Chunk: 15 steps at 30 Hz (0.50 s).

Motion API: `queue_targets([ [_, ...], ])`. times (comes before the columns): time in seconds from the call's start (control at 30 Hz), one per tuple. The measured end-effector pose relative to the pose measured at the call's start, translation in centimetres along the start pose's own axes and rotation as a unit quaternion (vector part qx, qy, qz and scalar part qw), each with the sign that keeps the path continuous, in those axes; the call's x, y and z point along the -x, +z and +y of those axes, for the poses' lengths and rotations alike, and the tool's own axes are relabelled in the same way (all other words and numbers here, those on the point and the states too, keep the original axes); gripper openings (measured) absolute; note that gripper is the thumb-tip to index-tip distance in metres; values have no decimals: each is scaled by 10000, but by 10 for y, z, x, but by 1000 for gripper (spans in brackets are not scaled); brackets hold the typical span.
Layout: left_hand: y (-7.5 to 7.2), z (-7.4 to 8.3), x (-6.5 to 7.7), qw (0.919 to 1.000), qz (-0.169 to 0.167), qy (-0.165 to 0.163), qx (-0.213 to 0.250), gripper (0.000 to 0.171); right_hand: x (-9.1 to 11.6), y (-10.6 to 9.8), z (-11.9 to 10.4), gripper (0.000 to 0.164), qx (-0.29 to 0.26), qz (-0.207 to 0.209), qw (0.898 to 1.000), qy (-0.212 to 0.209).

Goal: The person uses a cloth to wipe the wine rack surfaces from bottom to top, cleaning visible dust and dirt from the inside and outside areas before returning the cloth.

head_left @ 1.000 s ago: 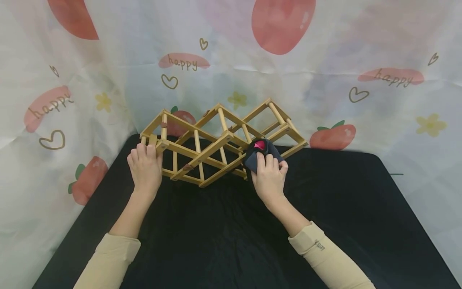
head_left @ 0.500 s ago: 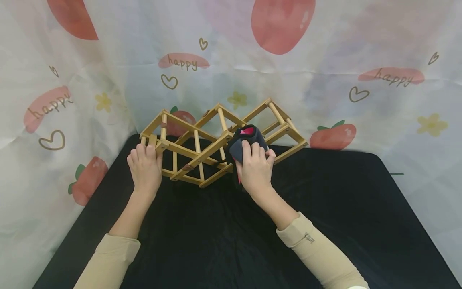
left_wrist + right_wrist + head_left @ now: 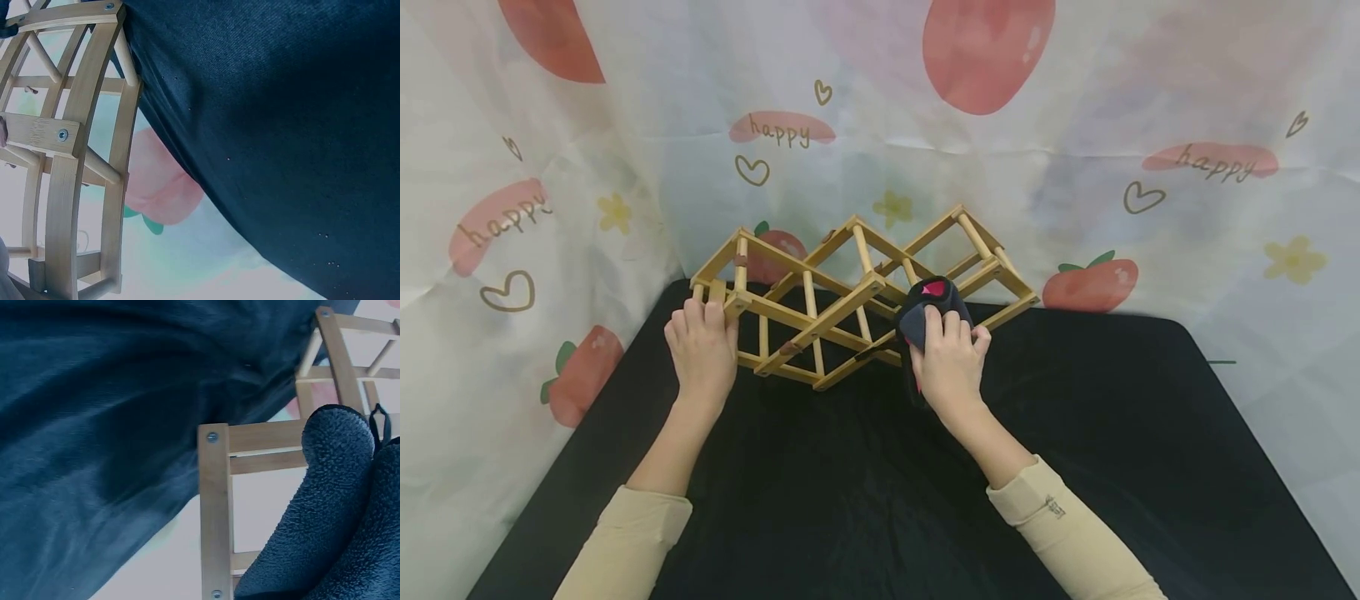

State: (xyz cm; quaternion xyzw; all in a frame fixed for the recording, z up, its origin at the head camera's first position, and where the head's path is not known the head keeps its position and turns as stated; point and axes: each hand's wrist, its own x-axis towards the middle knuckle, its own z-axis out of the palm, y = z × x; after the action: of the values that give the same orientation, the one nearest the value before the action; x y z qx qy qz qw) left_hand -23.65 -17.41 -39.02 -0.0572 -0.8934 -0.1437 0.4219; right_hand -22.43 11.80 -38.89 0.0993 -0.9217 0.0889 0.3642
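A lattice-like folding wooden rack [image 3: 842, 317] of slats and dowels stands on the black-covered table. My left hand [image 3: 703, 354] grips the rack's left end. In my right hand [image 3: 953, 367] is a folded, fuzzy dark-blue cloth [image 3: 917, 323] with black edging and a pink inside. It lies against the front of the rack, right of its middle, and hides some slats. The right wrist view shows the cloth's [image 3: 337, 506] rounded fold and a thin loop at its edge, over the rack [image 3: 215, 506]. The left wrist view shows the rack's slats [image 3: 75, 187]; my fingers are mostly out of sight there.
Black fabric covers the table [image 3: 850, 500], whose far edge runs just behind the rack. A pale curtain [image 3: 1075, 75] printed with fruit, hearts and lettering hangs close behind the rack and along the left side.
My right hand and the cloth shift left along the rack, then partly back to the right and slightly down. My left hand and the rack stay where they were.
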Motion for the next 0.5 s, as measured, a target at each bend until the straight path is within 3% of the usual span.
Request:
queue_targets([
  [0.5,1,0,0,10000,-3,-28,10,23,-12,-7,-15,42,-402,31,9991,-124],
])
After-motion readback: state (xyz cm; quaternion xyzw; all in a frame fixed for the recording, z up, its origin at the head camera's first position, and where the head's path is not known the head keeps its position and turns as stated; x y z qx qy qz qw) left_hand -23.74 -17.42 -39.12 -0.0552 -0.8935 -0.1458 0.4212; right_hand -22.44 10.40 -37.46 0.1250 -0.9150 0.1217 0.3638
